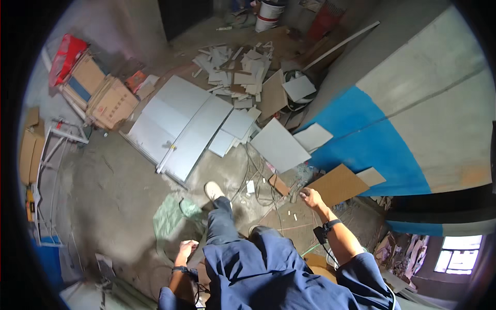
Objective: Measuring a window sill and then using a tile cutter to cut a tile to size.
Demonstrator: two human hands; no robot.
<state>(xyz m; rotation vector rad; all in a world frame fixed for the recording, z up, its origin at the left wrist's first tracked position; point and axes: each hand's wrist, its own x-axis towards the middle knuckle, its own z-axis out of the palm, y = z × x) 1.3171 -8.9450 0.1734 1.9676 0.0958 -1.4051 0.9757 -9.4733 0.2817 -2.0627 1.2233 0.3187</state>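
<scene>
My right hand point(311, 198) is held out in front of me, fingers curled together; whether something small is in them I cannot make out. Beside it in the picture is a brown board point(338, 185) that leans near the wall. Low on my left hangs my left hand point(187, 250), its fingers curled in, and nothing shows in it. A crumpled green plastic sack point(168, 223) lies on the floor close to that hand. Between my feet and the wall, a reddish-brown block point(279, 184) rests among loose cables point(264, 194).
Ahead stands a low table with large white panels point(181, 116) and a sliding rail. White boards point(279, 144) lie to its right, with a heap of offcuts point(235, 67) behind. Cardboard boxes point(111, 102) and a metal frame point(46, 170) stand left. A blue-and-grey wall point(372, 139) bounds the right.
</scene>
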